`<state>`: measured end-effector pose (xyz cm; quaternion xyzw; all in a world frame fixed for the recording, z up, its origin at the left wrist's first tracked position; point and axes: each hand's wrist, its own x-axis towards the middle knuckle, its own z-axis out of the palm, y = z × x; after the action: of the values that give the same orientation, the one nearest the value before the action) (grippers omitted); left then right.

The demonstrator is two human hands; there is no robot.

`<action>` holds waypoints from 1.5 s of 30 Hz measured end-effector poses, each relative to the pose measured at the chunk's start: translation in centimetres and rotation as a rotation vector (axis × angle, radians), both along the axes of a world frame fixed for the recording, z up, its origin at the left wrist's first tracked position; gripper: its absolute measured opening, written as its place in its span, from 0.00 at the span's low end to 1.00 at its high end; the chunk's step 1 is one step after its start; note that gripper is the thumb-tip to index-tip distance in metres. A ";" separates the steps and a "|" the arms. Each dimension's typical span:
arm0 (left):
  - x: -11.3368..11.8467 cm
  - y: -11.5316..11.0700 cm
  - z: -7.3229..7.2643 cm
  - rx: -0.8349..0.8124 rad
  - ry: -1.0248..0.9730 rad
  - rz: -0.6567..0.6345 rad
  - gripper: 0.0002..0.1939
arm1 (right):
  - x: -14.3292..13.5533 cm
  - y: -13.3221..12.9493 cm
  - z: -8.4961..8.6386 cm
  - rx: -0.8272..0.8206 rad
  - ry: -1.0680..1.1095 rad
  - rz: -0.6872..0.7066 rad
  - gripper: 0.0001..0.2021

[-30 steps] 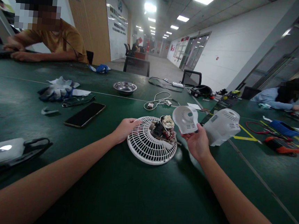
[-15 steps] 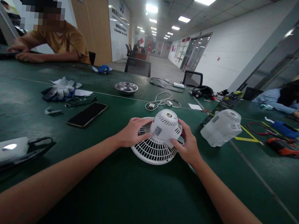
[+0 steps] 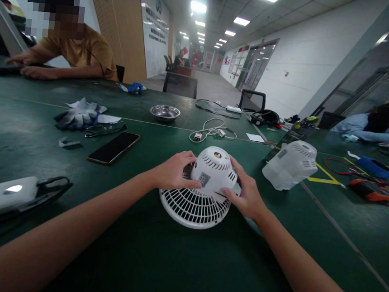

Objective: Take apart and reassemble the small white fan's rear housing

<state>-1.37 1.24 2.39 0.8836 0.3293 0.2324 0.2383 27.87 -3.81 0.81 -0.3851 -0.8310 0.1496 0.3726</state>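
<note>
A white fan motor housing (image 3: 215, 168), domed, with vent slots, a label and a brass-coloured hole on top, is gripped between both hands. Beneath it is a round white fan grille (image 3: 194, 207), its ribbed rim towards me; whether the two are joined I cannot tell. My left hand (image 3: 176, 170) is closed on the housing's left side, thumb on the front near the label. On the right side my right hand (image 3: 245, 190) is closed too, thumb in front and fingers partly hidden behind.
To the right stands a translucent white plastic part (image 3: 291, 166) near an orange-and-black meter (image 3: 374, 191). A phone (image 3: 113, 147), gloves (image 3: 79, 115) and a white device (image 3: 4, 197) lie left. Behind are a metal bowl (image 3: 165, 112) and a white cable (image 3: 209, 128). Two people sit across the table.
The housing and grille have come slightly nearer to me and to the left. Both hands have moved along with them, keeping their grip.
</note>
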 end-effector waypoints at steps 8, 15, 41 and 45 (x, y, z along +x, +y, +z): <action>0.0 0.0 0.1 -0.007 0.013 -0.024 0.34 | 0.0 0.0 0.4 0.057 -0.080 -0.005 0.43; 0.1 -0.1 0.1 -0.047 0.000 -0.008 0.35 | -1.1 -0.4 1.0 0.000 -0.126 -0.145 0.47; -0.1 0.0 0.0 -0.037 -0.073 -0.057 0.32 | -1.7 -0.7 1.4 0.063 -0.099 -0.182 0.40; 0.0 -0.1 0.0 -0.056 -0.072 -0.035 0.29 | -1.3 -0.6 1.8 0.049 -0.150 -0.180 0.40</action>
<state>-1.39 1.18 2.38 0.8734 0.3112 0.2506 0.2785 26.62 -4.38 2.62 -0.4590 -0.8220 0.0658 0.3307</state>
